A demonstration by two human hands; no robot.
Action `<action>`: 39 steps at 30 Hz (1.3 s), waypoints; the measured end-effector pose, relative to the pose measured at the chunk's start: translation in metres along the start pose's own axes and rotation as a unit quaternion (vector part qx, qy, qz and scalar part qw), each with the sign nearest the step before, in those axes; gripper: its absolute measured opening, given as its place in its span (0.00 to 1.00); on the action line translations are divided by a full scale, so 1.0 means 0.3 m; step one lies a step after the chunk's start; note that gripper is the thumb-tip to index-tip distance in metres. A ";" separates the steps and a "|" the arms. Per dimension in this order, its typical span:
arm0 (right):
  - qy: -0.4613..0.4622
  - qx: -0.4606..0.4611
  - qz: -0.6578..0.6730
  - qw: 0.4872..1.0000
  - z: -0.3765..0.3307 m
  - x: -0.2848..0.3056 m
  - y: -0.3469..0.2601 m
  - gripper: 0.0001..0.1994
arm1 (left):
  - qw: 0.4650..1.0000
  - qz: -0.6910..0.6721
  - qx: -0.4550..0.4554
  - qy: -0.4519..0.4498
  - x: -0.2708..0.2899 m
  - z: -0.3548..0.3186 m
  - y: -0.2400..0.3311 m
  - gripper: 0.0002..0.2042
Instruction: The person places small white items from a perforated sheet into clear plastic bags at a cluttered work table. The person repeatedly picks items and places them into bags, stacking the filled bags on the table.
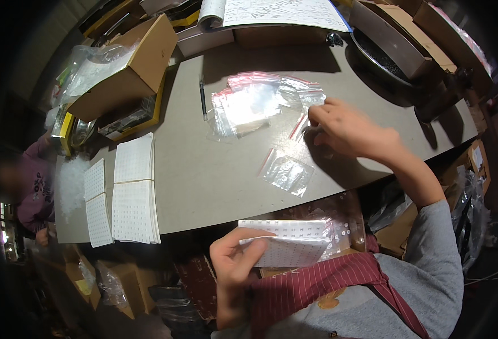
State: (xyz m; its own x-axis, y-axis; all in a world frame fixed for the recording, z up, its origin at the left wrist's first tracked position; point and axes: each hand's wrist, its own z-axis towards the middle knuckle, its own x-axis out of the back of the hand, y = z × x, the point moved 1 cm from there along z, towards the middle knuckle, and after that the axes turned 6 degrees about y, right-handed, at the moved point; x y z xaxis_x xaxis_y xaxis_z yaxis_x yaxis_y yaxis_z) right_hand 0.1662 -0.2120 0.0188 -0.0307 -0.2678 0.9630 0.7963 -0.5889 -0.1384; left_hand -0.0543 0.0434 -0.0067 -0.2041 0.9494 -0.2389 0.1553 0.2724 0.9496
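My left hand (233, 261) is closed on a folded stack of white printed cards (297, 250), thumb on top, held low in front of the table's near edge. My right hand (348, 129) reaches over the table with its fingers curled together at the edge of several small clear zip bags. What sits between those fingertips, if anything, is hidden. A zip bag with a red strip (298, 129) lies right beside them. Closer to me, a single clear zip bag (287, 173) lies flat. Farther left spreads a heap of clear zip bags (251, 104) with red strips.
Two banded stacks of printed cards (133, 192) (97, 206) lie at the left, near a cardboard box (122, 79). A black pen (202, 99) is left of the bags. Below the table edge, a box (355, 217) holds small white pieces. Another person (34, 183) is at far left.
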 end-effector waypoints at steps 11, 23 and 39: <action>-0.178 0.209 0.211 0.938 -0.032 -0.014 -0.130 0.48 | 0.985 -0.068 -0.125 0.097 0.113 -0.002 -0.036 0.10; -0.053 0.044 0.494 0.867 -0.141 0.053 -0.135 0.11 | 0.985 0.110 -0.125 0.053 0.003 0.042 -0.004 0.07; -0.040 0.067 0.317 0.945 -0.093 0.073 -0.193 0.15 | 0.860 0.350 -0.361 -0.086 -0.188 0.143 0.023 0.12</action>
State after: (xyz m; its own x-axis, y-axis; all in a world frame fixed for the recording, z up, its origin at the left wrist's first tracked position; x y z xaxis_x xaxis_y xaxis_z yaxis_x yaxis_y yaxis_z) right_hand 0.1025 -0.2051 0.0416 0.5195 -0.4719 0.7123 0.7091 -0.2271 -0.6676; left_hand -0.0003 -0.0016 0.0045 -0.1488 0.8668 0.4759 -0.4707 -0.4853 0.7368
